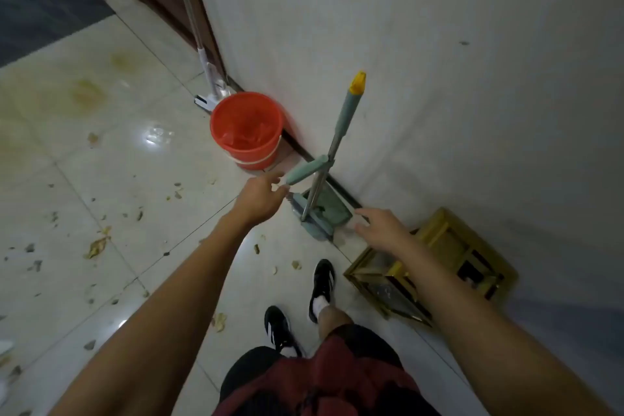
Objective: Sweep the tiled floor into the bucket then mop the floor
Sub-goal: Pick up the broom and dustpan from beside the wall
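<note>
Head view. My left hand (261, 199) is stretched toward frame centre, fingers loose and spread, holding nothing; fingertips sit just beside the end of the short green side handle (305, 171). Can't tell if they touch it. My right hand (380, 224) is out at centre right, fingers straight and apart, empty, hovering just right of the green dustpan (324, 214).

The dustpan stands on the floor at the foot of the white wall (439, 44), centre of frame. Its metal pole rises tilted toward the wall, with a green grip and yellow cap (358, 82) on top.

Orange bucket (246, 130) sits upper left of the dustpan, against the wall base, with some orange liner or scraps inside. Behind it, top centre, a mop (206, 71) with a white and metal shaft leans by a dark door frame.

Tiled floor (101, 162), left half of frame: glossy pale tiles, yellowish stains at upper left, dry leaf bits and crumbs (98, 246) scattered across the left and middle.

Lower right: a gold-framed glass box (435, 263) lies on the floor against the wall, partly under my right forearm. Bottom centre: my black shoes (322, 284) with white stripes, dark red shorts.
</note>
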The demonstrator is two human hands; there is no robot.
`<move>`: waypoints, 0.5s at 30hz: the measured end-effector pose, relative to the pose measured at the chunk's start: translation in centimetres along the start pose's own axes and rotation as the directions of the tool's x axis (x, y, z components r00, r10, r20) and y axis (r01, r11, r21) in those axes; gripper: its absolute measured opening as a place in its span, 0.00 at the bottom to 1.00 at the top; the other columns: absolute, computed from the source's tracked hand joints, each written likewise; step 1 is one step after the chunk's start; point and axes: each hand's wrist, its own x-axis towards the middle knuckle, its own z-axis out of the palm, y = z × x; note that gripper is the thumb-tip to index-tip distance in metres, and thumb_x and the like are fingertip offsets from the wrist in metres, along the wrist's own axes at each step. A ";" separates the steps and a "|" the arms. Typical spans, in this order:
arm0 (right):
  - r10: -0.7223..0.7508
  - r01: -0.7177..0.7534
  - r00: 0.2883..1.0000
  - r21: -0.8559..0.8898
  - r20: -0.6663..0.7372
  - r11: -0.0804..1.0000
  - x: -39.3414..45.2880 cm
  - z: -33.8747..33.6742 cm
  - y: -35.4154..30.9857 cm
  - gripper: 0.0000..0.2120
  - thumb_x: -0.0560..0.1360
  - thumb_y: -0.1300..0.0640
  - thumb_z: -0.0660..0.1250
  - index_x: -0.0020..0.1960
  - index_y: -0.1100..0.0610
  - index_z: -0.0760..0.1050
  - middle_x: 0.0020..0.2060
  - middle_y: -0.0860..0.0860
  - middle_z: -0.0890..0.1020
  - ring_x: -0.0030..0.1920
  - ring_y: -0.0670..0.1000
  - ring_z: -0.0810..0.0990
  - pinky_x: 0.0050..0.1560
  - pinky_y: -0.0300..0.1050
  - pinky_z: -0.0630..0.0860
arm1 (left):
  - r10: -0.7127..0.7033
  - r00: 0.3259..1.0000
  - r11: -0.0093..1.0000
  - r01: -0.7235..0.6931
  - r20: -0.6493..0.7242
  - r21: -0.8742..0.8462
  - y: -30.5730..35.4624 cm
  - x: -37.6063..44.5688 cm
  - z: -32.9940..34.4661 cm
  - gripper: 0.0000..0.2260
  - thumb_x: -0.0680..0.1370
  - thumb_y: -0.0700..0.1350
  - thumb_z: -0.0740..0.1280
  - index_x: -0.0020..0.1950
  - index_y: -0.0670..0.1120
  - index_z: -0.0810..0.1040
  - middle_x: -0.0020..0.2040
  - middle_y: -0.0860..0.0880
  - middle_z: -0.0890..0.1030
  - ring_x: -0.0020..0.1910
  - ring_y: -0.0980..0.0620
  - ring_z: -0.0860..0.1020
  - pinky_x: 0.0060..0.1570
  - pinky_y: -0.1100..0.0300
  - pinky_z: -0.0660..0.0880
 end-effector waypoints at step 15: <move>-0.021 0.013 0.995 0.080 0.094 0.997 12.6 -7.9 -1.2 0.24 0.81 0.47 0.63 0.75 0.53 0.70 0.72 0.55 0.73 0.69 0.55 0.73 0.66 0.44 0.69 | -0.123 0.942 0.991 0.102 0.311 0.085 5.8 12.4 4.0 0.20 0.77 0.48 0.72 0.69 0.49 0.76 0.59 0.47 0.81 0.55 0.47 0.78 0.58 0.48 0.78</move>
